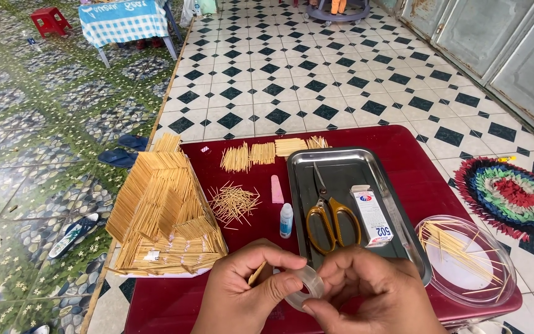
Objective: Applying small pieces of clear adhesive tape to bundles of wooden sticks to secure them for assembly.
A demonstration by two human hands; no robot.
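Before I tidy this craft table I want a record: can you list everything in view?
stick house model: one, pale wood, table's left edge
stick bundles: four, pale, far side of table
loose sticks: a scatter, beside the model
pink block: one, centre
small bottle: one, white with blue cap, centre
metal tray: one, silver
scissors: one, yellow handles, in tray
small box: one, white, in tray
clear dish: one, holding sticks, right
red table: one
round rug: one, multicoloured, floor right
sandals: several, floor left
hands: left pinches sticks, both hold clear tape roll, right
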